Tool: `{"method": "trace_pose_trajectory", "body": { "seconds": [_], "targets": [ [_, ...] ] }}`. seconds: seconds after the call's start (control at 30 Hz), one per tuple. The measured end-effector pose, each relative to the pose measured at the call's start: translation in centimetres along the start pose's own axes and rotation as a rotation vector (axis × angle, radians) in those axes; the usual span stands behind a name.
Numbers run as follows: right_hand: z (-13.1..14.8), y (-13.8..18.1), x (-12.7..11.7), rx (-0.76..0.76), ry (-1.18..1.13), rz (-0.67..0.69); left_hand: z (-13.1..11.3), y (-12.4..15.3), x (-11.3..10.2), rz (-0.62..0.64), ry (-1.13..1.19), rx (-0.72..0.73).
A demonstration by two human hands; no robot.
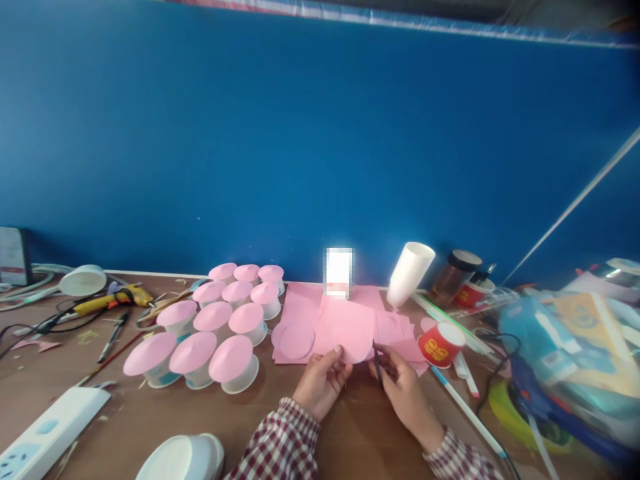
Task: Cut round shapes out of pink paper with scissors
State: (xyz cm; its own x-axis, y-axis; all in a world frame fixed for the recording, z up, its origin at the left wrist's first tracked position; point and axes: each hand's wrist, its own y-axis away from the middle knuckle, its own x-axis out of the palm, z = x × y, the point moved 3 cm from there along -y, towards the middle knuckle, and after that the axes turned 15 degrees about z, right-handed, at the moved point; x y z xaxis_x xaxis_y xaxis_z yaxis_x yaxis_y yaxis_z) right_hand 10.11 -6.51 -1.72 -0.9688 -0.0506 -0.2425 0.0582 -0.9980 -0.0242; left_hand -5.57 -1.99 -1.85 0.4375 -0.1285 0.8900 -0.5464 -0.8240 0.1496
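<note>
From where I stand, the left hand (325, 385) pinches the lower edge of a pink paper piece (352, 330) over the pink sheets (303, 303); the right hand (404, 388) grips dark scissors (379, 368) at its right edge. Pink-topped cups (231, 360) stand to the left.

Power strip (55, 430) — cut off at my view's lower left. White cup (170, 460) — cropped below. Scissors (378, 365), partly hidden from me by the right hand (405, 390). Packets (575, 340), right: blurred.
</note>
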Motion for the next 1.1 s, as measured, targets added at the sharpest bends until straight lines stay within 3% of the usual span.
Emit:
{"method": "trace_pose_trajectory", "body": {
  "seconds": [0.33,0.77,1.1],
  "targets": [
    [0.4,-0.1,0.0,-0.005,-0.026,0.01,-0.1,-0.2,0.1,0.004,-0.023,-0.005],
    [-0.7,0.1,-0.5,0.012,0.007,-0.05,-0.1,0.1,0.4,0.032,0.001,0.017],
    [-0.1,-0.3,-0.2,-0.049,-0.017,-0.122,0.0,-0.2,0.3,0.04,-0.071,0.059]
  ]
}}
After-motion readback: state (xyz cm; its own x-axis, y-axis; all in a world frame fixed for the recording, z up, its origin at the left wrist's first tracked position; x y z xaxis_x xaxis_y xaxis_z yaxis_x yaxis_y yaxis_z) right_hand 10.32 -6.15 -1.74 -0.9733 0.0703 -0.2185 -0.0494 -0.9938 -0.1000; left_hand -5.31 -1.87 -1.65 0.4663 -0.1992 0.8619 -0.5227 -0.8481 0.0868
